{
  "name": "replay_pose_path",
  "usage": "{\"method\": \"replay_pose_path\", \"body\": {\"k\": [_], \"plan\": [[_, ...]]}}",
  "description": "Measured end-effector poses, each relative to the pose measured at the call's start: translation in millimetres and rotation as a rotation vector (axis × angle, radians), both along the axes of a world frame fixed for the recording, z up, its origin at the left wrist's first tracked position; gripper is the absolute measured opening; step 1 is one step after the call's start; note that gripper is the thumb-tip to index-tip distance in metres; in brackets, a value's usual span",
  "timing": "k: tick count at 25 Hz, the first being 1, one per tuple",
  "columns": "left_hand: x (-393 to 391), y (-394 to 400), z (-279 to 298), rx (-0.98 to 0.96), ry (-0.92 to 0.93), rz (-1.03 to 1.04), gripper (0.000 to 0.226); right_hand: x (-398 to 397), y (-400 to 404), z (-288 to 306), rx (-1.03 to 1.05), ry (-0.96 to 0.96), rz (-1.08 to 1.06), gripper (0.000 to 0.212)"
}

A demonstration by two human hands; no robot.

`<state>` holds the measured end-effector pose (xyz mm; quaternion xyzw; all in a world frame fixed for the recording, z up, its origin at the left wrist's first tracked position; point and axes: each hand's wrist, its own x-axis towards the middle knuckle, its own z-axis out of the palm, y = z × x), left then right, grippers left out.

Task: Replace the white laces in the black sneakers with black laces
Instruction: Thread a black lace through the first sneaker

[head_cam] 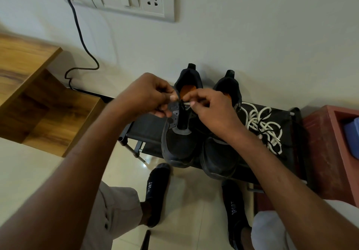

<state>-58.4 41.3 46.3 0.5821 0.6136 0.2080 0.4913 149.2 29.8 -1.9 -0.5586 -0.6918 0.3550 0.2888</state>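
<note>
- Black fabric rack (147, 131) stands against the wall, bearing 2 black sneakers (179, 142), toes toward the person
- Left sneaker (177, 148) sits beside the right sneaker (219, 158), touching it
- White laces (260, 125) lie heaped on the rack, right of the sneakers
- Left hand (147, 96) pinches the left sneaker's eyelet flap (173, 111)
- Right hand (211, 107) pinches a lace tip (186, 104) at the upper eyelets; its colour unclear

Black sneakers (180, 133) with orange insoles (187, 90); white laces (262, 125); wood-grain brown cabinet (38, 94).
</note>
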Motion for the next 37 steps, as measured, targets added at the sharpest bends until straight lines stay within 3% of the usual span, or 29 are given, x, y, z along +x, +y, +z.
{"method": "replay_pose_path", "body": {"k": [2, 4, 7, 9, 11, 15, 23, 29, 37], "plan": [[5, 5, -5, 0.066, 0.038, -0.026, 0.009, -6, -2, 8, -0.210, 0.304, 0.036, 0.017], [4, 8, -8, 0.106, 0.101, -0.079, 0.007, -6, -4, 8, -0.280, 0.406, 0.011, 0.013], [1, 8, -17, 0.199, 0.301, -0.194, 0.009, -5, -4, -1, -0.270, 0.310, -0.100, 0.007], [5, 6, -20, 0.231, 0.442, -0.309, 0.029, -3, -2, -5, -0.266, 0.217, -0.129, 0.012], [9, 4, -22, 0.171, 0.481, -0.404, 0.056, -3, -1, -7, -0.264, 0.151, -0.116, 0.014], [16, 0, -27, 0.078, 0.612, -0.518, 0.075, -9, -4, -9, -0.135, -0.042, -0.071, 0.011], [5, 3, -30, 0.048, 0.577, -0.490, 0.063, -38, -12, -11, 0.121, -0.442, 0.078, 0.011], [1, 3, -27, 0.008, 0.552, -0.482, 0.061, -36, -12, -7, 0.181, -0.685, 0.028, 0.017], [5, 6, -29, 0.009, 0.563, -0.499, 0.058, -25, -1, -20, -0.099, -0.439, 0.022, 0.010]]}}
